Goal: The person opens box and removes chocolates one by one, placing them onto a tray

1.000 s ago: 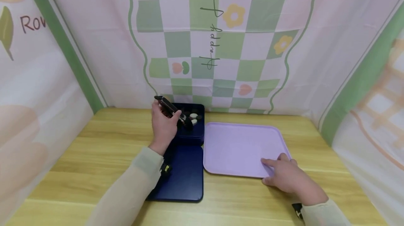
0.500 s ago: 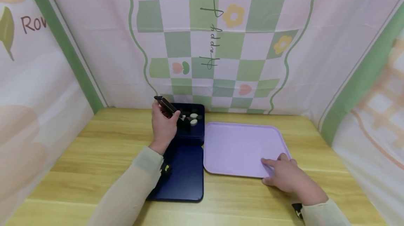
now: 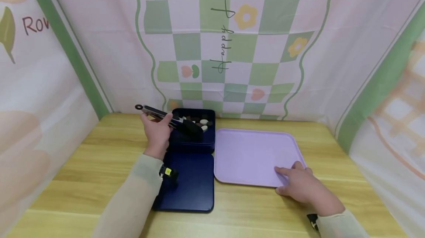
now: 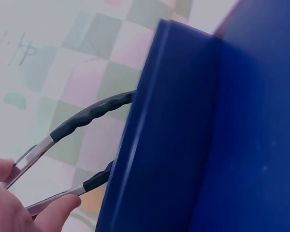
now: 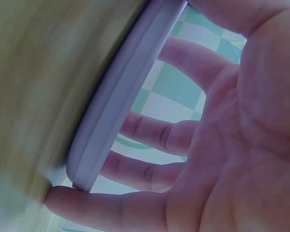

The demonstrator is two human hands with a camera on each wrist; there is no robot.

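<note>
Tongs point(image 4: 84, 115) were part-hidden by box point(image 4: 179, 121).
They were clamped in left hand point(image 3: 156, 134); tray point(image 3: 249, 157) was touched at one corner by right hand point(image 3: 300, 184), fingers apart.

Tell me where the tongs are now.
In the head view, the tongs are left of centre, held in the left hand and reaching into the dark blue box.

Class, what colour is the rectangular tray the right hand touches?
The flat, rectangular tray is pale purple, clearest in the head view.
</note>
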